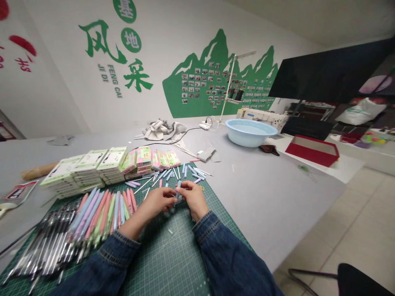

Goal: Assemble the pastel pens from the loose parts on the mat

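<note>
Over the green cutting mat [173, 259], both my hands meet at a short light-blue pen barrel [178, 186], held nearly upright. My right hand [194, 198] pinches it between thumb and fingers. From the other side, the bent fingers of my left hand [160, 202] close at its lower end; small details there are blurred. Loose blue and lilac pen parts [197, 174] and thin white refills lie just beyond my hands. A small clear piece [170, 232] rests on the mat nearer me. Left of my left arm are a row of pastel pens [101, 209] and a pile of clear-and-black pens [46, 242].
White-green boxes [89, 164] and pink-green packets [143, 158] are stacked behind the pens. Farther back are crumpled cloth [163, 130], a light-blue basin [249, 133] and a sewing machine [262, 116]. A red box [312, 151] is at the right; a chair [354, 279] is lower right.
</note>
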Tool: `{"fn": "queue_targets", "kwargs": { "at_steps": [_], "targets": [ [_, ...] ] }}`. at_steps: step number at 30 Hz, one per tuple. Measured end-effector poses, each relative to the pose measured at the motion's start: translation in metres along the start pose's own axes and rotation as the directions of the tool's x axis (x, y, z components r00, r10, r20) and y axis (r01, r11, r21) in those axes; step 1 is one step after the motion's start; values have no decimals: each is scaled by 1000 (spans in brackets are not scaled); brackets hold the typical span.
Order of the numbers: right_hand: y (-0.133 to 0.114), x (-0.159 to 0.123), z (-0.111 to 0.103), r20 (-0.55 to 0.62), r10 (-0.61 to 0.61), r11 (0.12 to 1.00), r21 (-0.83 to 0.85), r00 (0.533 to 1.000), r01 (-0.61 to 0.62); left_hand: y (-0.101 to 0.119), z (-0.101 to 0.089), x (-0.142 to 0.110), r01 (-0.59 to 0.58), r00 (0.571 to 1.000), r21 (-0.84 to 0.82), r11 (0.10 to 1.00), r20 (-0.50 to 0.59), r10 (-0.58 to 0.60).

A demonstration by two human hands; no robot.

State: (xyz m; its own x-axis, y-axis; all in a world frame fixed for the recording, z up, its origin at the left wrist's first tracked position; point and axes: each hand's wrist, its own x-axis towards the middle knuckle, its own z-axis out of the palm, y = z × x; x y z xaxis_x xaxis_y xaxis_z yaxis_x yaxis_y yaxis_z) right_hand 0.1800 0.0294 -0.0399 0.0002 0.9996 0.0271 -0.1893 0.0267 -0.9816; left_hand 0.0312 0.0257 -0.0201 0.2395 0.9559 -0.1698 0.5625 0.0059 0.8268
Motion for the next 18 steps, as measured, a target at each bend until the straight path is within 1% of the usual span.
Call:
{"fn": "queue_targets", "kwargs": {
  "at_steps": [2, 3, 4, 6, 9, 11, 14, 16, 18],
  "targets": [
    [-1, 2, -3, -87, -52, 998, -26, 995, 49, 6, -8, 13, 39, 995, 198, 979, -102, -19],
    [-1, 3, -5, -129, -76, 996, -49, 989, 70, 9, -12, 22, 78, 978, 351, 933, -209, -4],
    [0, 5, -7, -164, -99, 993, -74, 982, 88, 12, -16, 32, 97, 961, 419, 903, -275, 25],
    [3, 8, -9, -201, -135, 987, -114, 970, 114, 17, -20, 54, 126, 938, 479, 868, -342, 53],
    [7, 12, -11, -181, -164, 982, -127, 970, 142, 19, -15, 84, 188, 915, 546, 817, -400, 56],
    [7, 12, -11, -167, -182, 978, -131, 969, 161, 18, -8, 97, 226, 905, 577, 785, -423, 50],
    [4, 9, -10, -164, -201, 971, -161, 966, 175, 14, 1, 107, 258, 903, 615, 745, -428, 40],
    [-1, 6, -9, -157, -214, 966, -183, 964, 184, 12, 4, 109, 272, 906, 631, 726, -422, 28],
    [-7, 2, -8, -142, -250, 955, -197, 958, 220, 12, 5, 109, 285, 909, 640, 714, -417, 10]
  ]
}}
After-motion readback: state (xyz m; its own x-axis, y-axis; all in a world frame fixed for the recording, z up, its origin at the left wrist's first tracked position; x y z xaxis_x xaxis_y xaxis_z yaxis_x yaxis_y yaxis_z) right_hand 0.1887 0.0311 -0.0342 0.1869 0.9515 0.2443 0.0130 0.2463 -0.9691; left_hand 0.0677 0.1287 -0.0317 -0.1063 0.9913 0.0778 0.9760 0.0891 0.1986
